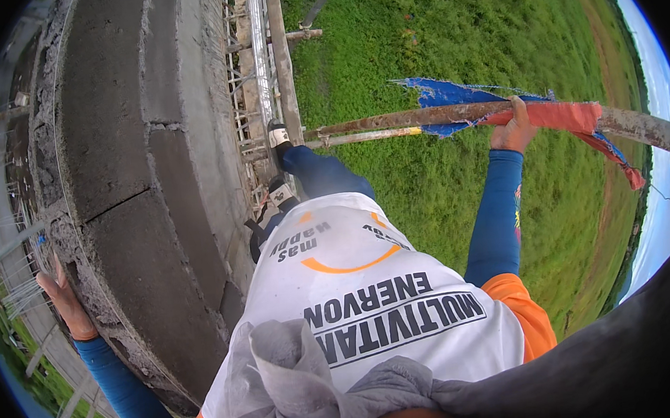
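My right hand (513,128) is wrapped round a rusty scaffold pipe (636,127), where strips of torn red cloth (573,115) and blue tarp (451,96) hang from it. On the other side, my left hand (63,302) lies against the rough top edge of a grey concrete block wall (113,147), fingers stretched out and thumb apart, with nothing in it. Part of that hand's fingers is hard to make out near the rim. Both arms are spread wide in blue sleeves.
My feet in dark-and-white shoes (278,135) stand on a narrow scaffold walkway (282,65) beside the wall. Below on the right lies green grass (401,41). Beyond the wall's left side are thin metal rods (24,297) and beams. A grey cloth (284,375) hangs at my chest.
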Available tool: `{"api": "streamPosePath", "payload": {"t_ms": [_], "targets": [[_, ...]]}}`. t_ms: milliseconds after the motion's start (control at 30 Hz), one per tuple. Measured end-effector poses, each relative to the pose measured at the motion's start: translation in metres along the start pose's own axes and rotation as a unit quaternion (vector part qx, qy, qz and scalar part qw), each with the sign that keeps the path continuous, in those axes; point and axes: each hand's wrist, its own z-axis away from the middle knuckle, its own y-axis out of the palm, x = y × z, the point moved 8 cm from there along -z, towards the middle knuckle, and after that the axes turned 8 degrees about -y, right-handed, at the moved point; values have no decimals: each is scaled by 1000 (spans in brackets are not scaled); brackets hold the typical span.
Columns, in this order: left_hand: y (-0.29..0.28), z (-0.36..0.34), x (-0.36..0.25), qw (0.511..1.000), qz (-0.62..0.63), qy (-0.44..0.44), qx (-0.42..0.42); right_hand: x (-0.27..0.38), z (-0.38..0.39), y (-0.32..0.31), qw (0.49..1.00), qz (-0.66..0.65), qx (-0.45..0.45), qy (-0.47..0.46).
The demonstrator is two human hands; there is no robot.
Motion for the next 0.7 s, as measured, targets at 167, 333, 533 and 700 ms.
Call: {"api": "streamPosePath", "payload": {"t_ms": [167, 333, 533, 700], "targets": [[5, 2, -9, 991, 83, -86, -67, 9, 3, 6, 999, -5, 25, -30], [33, -5, -48, 996, -41, -76, -8, 11, 6, 5, 1000, 2, 5, -17], [56, -5, -77, 994, -41, -77, 62, 9, 4, 5, 1000, 20, 22, -6], [58, -1, -76, 995, -22, -74, 66, 4, 2, -1, 999, 21, 25, -1]]}}
